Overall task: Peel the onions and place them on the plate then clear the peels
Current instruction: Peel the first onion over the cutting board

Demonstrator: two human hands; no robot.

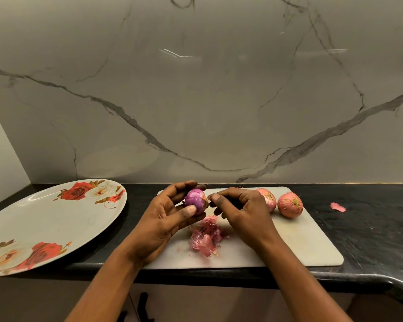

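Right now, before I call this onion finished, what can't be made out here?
1. Head view: root end of the peeled purple onion, gripped by the left hand; the right hand pinches there and covers it, any leftover skin unseen.
2. Head view: one pink unpeeled onion, half hidden behind the right hand.
3. Head view: white rose-patterned plate, left side cut off by the frame edge.

Plate (56, 217) at 9 o'clock: white, printed with red and cream roses and olive-brown leaves. Purple onion (195, 201) at centre: glossy purple, faint white streaks. Unpeeled onion (269, 198) at its 3 o'clock and second unpeeled onion (290, 204) beyond: pinkish-red skin, tan root patch. Peel pile (205, 238) at its 6 o'clock: pink. Stray peel (337, 207) far at 3 o'clock: pink. Cutting board (300, 240): off-white. Counter (370, 228): black, speckled. Wall (196, 101): grey-beige marble, dark veins.
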